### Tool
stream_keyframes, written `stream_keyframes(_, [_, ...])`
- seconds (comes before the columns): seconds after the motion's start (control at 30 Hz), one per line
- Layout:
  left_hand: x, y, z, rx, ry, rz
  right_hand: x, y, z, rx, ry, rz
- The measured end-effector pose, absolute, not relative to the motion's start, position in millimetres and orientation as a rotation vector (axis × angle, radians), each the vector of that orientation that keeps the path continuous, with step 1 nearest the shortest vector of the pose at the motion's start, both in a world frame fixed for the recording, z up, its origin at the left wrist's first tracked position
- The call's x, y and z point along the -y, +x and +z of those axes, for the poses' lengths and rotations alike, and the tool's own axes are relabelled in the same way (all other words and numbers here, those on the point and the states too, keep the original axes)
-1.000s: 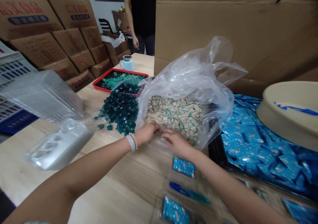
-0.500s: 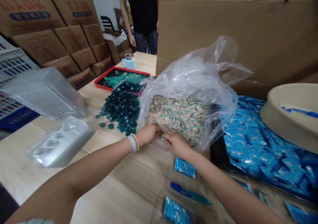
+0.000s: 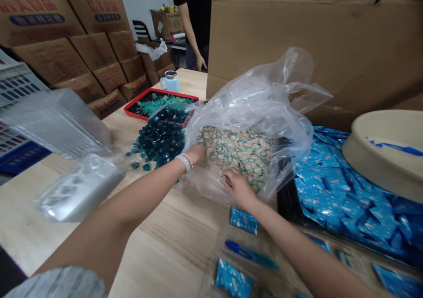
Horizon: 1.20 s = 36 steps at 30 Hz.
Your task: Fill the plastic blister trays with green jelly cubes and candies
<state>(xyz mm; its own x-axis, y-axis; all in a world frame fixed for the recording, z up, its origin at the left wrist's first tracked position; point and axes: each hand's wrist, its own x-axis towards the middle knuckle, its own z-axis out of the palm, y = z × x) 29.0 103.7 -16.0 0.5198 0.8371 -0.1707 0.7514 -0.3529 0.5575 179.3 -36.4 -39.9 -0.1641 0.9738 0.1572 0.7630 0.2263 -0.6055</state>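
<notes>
At the middle of the wooden table [image 3: 158,227], a clear plastic bag [image 3: 254,93] lies with its mouth towards us, full of small pink-and-green printed packets [image 3: 243,150]. Taking that heap as our clock's centre, with twelve straight ahead of us, we have our left hand [image 3: 196,154] at nine o'clock, reaching into the bag at the edge of the packets; its fingertips are hidden, so we cannot tell whether it grips anything. Our right hand [image 3: 237,185] is at six, thumb and fingers drawn together on a small packet [image 3: 222,178], just above the near edge of the bag.

Dark teal translucent chunks [image 3: 161,137] spill beside the bag at nine, and at ten a red-rimmed tray [image 3: 136,99] bears lighter green pieces [image 3: 163,103]. We see a light-blue lidded mug [image 3: 171,84] near eleven; past it, a person in black stands with one hand [image 3: 200,63] low. Blue patterned sachets [image 3: 343,192] fill a black tray [image 3: 288,194] at about four, with a cream basin [image 3: 366,152] resting over them towards three. Two single blue sachets [image 3: 243,221] lie at six, a slim blue implement [image 3: 251,254] between them.
</notes>
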Motion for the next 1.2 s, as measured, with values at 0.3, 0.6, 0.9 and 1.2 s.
stream_keyframes(0.3, [-72,26,2,-1.251,2.355,0.064,42,184,-37,2.058,-1.604,0.553])
stream_keyframes(0.6, [-17,16,-10,-1.013,2.303,0.259,44,183,-38,2.045,-1.688,0.654])
stream_keyframes(0.9, [-12,28,-14,-1.14,1.546,0.443,43,180,-42,1.988,-1.718,0.678])
stream_keyframes(1.2, [-2,38,-18,-1.147,1.501,0.491,41,176,-41,1.998,-1.7,0.621])
